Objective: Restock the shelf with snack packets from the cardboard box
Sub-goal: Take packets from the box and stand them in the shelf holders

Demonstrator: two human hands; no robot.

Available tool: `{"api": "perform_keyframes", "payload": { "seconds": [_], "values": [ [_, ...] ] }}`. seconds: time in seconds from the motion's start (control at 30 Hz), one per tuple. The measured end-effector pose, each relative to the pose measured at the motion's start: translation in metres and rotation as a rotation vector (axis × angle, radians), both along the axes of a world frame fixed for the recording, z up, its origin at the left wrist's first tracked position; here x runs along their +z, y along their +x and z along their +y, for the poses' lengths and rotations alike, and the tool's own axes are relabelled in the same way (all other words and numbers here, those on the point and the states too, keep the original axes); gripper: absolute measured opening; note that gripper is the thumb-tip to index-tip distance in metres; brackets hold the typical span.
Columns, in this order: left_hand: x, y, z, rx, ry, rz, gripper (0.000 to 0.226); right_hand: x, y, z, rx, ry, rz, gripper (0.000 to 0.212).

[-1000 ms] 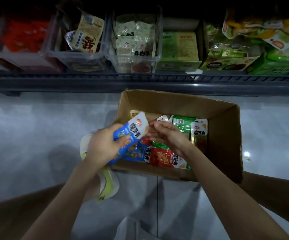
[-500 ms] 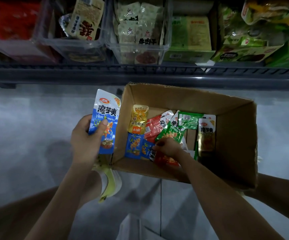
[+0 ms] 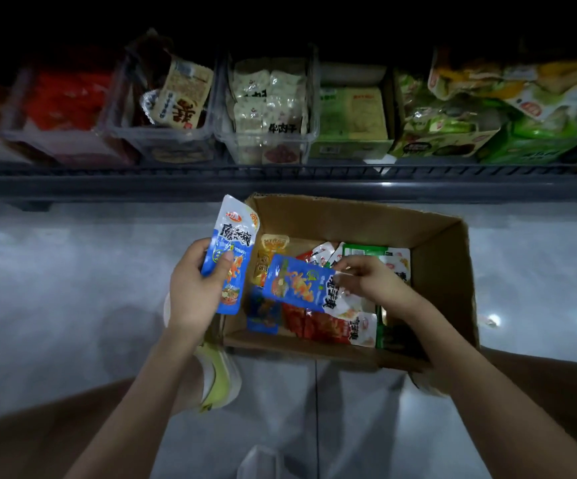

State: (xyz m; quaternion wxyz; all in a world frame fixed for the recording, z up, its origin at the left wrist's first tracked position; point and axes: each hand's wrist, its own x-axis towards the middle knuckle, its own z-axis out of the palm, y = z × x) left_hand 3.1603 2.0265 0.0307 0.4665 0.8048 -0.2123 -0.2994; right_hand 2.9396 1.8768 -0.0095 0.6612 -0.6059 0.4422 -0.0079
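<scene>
1. Just outside the left wall of the cardboard box (image 3: 446, 271), the left hand (image 3: 195, 288) grips an upright blue snack packet (image 3: 228, 252), thumb across its front and fingers curled behind its lower half. The top half stands free and could flop or slide out if the hold slackens.
2. Over the box's left half, a second blue packet (image 3: 295, 283) lies tilted on its side, lifted above the loose packets. Its film looks glossy, so it may slip back into the box.
3. Over the box's middle, the right hand (image 3: 375, 281) pinches that packet by its right end between fingertips and thumb. I judge this one-ended hold the weakest point, since most of the packet hangs left of the pinch.
4. Inside the box, a yellow packet (image 3: 273, 248), red packets (image 3: 314, 323) and a green packet (image 3: 363, 251) lie jumbled. A dragged edge could snag one and flip it out.
5. Beyond the box's far wall runs the shelf rail (image 3: 280, 184), with clear bins (image 3: 269, 133) behind it. With both hands full, reaching over could knock a standing pack or drop a packet on the floor beside the box.
</scene>
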Motion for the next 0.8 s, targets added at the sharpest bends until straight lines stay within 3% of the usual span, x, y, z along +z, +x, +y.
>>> {"api": "perform_keyframes", "payload": {
  "seconds": [0.17, 0.33, 0.53, 0.8],
  "values": [
    [0.013, -0.012, -0.001, -0.271, 0.008, -0.035, 0.014, 0.037, 0.006, 0.003, 0.182, 0.095, -0.090, 0.013],
    [0.017, -0.020, 0.011, -0.391, 0.063, 0.098, 0.009, 0.054, 0.037, 0.019, 0.038, -0.039, -0.182, 0.007],
    [0.010, -0.002, 0.027, -0.162, 0.002, 0.118, 0.020, 0.024, 0.053, 0.040, -0.369, 0.081, -0.251, 0.021],
    [-0.011, 0.036, 0.034, 0.315, -0.156, 0.148, 0.017, -0.071, 0.053, 0.065, -0.351, 0.356, 0.004, 0.030]
  ]
}}
